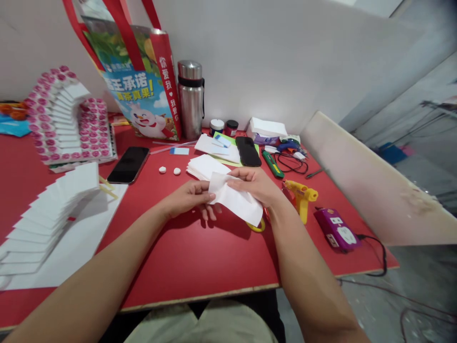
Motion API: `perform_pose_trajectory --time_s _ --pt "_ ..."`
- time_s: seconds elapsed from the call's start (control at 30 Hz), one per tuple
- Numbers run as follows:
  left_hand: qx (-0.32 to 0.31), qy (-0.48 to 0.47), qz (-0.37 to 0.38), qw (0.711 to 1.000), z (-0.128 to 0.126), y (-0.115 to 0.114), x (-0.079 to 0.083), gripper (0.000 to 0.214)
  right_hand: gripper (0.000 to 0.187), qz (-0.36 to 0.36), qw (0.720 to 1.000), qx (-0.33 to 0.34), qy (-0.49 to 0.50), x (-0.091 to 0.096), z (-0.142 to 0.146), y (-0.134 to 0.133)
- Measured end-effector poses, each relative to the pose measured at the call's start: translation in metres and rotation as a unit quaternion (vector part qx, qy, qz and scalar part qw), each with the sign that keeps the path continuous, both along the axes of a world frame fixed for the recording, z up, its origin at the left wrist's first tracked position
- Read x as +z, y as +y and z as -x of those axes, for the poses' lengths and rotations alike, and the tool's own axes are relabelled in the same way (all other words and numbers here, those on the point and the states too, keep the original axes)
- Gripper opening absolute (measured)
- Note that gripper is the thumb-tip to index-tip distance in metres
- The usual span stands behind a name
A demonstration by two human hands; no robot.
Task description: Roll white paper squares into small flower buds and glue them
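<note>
A thin white sheet, paper or tissue (235,197), is held above the red table between my two hands. My left hand (194,197) pinches its left edge between thumb and fingers. My right hand (255,183) grips its upper right side, with the thumb lying on top. Just behind the sheet lies a stack of white paper pieces (207,166). A yellow ring-shaped handle (257,226) shows partly from under the sheet's lower corner; the rest of it is hidden. Two small white round pieces (169,170) lie left of the stack.
On the left stand fanned white folded cards (50,214) and a pink-dotted model (67,119). Behind are a phone (128,164), a shopping bag (139,85) and a steel flask (190,102). To the right lie a green cutter (273,164), a yellow glue gun (302,196) and a purple power box (335,229).
</note>
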State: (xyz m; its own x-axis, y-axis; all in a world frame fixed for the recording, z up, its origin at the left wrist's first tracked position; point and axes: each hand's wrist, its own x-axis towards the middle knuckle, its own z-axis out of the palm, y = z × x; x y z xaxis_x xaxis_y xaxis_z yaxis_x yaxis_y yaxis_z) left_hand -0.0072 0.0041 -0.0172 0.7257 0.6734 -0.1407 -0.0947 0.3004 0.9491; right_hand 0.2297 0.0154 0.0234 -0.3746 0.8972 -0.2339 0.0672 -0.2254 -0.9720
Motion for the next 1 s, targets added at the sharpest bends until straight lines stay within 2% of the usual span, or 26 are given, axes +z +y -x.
perform_pose_trajectory --time_s 0.13,0.27,0.53,0.7,0.77,0.87,1.0 --pt "0.079 -0.023 -0.011 0.997 0.003 0.004 0.001 0.043 0.051 0.003 1.0 -0.009 0.003 0.002 -0.002 0.0" --pt "0.093 -0.062 0.009 0.994 0.002 0.006 0.0 0.044 0.058 -0.017 1.0 -0.002 -0.007 0.002 -0.006 0.001" --pt "0.145 -0.079 0.038 0.986 0.001 0.007 -0.004 0.023 0.043 -0.058 0.998 0.014 -0.027 0.0 -0.008 0.002" --pt "0.193 -0.079 0.028 0.978 0.003 0.008 0.0 0.021 0.038 -0.06 0.996 0.051 -0.031 0.008 -0.014 0.0" --pt "0.193 -0.069 0.011 0.979 0.004 0.007 0.002 0.023 0.04 -0.046 0.997 0.058 -0.024 0.012 -0.016 -0.002" --pt "0.16 -0.045 -0.007 0.986 0.005 0.004 0.005 0.023 0.044 -0.015 0.999 0.038 -0.015 0.016 -0.014 -0.004" --pt "0.118 0.003 -0.011 0.993 0.005 -0.001 0.004 0.023 0.049 0.03 0.998 0.048 -0.019 0.009 0.001 -0.006"
